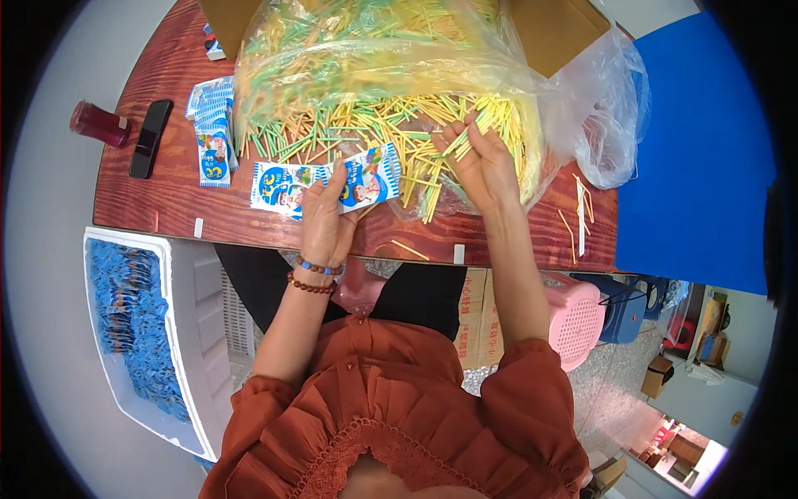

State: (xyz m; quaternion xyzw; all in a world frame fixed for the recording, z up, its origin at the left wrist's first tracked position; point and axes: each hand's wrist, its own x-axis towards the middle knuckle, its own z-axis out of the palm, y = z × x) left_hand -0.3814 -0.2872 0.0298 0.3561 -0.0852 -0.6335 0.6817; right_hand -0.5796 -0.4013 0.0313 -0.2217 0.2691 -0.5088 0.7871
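My left hand point(327, 216) grips small blue-and-white printed packets point(370, 176), its thumb pressed on top. Another such packet point(278, 187) reaches out to the left of that hand. My right hand point(485, 170) is over the right part of a loose heap, its fingers closed on a few thin yellow sticks point(459, 148). The heap of thin yellow, green and orange sticks point(312, 129) spills from a large clear plastic bag point(374, 62) on the reddish wooden table point(179, 204).
More packets point(214, 141) lie left of the bag, beside a black phone point(150, 139) and a dark red cup point(98, 123). Loose sticks point(573, 229) lie at the right. A white foam box point(170, 333) of blue packets stands below left; a pink stool point(573, 320) is below right.
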